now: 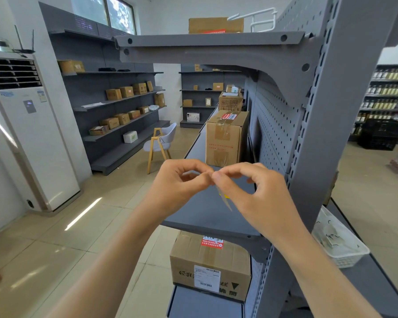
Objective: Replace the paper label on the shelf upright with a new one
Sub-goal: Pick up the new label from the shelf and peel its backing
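Both hands up w/ fingertips meeting: left hand [182, 180] & right hand [251, 187] fingers pinch small paper label [225, 199], prob peeling backing, near shelf upright [336, 125]

Head cam, wide-angle, fwd and down, close on hands [216, 182], shelf upright [345, 111] right.
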Demonstrator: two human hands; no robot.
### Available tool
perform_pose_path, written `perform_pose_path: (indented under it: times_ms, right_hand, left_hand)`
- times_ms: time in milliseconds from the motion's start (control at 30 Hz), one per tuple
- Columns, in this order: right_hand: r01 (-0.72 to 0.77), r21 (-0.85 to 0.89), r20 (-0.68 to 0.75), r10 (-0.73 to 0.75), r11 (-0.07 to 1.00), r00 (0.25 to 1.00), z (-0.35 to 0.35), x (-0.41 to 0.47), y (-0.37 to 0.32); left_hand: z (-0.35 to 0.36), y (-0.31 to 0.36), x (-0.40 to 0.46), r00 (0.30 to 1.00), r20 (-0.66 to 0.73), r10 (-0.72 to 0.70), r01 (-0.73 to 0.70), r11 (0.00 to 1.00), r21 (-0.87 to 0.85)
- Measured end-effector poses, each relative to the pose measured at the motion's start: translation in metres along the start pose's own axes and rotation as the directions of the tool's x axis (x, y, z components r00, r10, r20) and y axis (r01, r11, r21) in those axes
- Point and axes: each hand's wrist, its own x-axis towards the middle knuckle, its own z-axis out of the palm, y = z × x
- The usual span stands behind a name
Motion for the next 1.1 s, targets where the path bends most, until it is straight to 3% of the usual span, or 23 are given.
perform_pose_path:
  times_ms: [200,367,500,667,767,933,1033,1100]
  right_hand:
    - [0.038,-0.03,-0.074,-0.04,0.999,0.996,-0.004,-0.004,0.001]
    - [-0.007,0.045,-0.139,0.013,0.999,0.99,-0.011,-0.003,0.001]
    - [-0.087,0.175,-0.195,0.122,0.981,0.973,-0.02,0.0,0.001]
    - [-0.118,0.301,-0.249,0.198,0.946,0.948,-0.032,-0.003,-0.003]
    - [-0.131,0.34,-0.249,0.223,0.931,0.942,-0.041,-0.002,-0.005]
    - [-0.118,0.382,-0.316,0.249,0.916,0.915,-0.052,-0.001,-0.004]
    - [-0.095,0.364,-0.364,0.236,0.927,0.901,-0.058,-0.003,-0.001]
    - [-0.083,0.348,-0.394,0.226,0.934,0.891,-0.061,-0.005,0.002]
  left_hand:
    - [0.003,0.007,-0.003,0.994,0.012,0.111,-0.111,0.976,0.19]
    - [0.007,0.012,-0.003,0.994,-0.05,0.092,-0.081,0.979,0.19]
    - [0.008,0.007,-0.002,0.987,-0.154,-0.052,0.059,0.997,0.046]
    - [0.015,-0.002,-0.004,0.959,-0.229,-0.167,0.138,0.981,-0.136]
    - [0.015,0.0,-0.001,0.934,-0.241,-0.265,0.182,0.931,-0.316]
    - [0.017,0.018,0.007,0.884,-0.247,-0.397,0.166,0.761,-0.627]
    - [0.018,0.026,0.012,0.855,-0.261,-0.448,0.162,0.709,-0.687]
    - [0.022,0.035,0.017,0.862,-0.264,-0.433,0.173,0.741,-0.649]
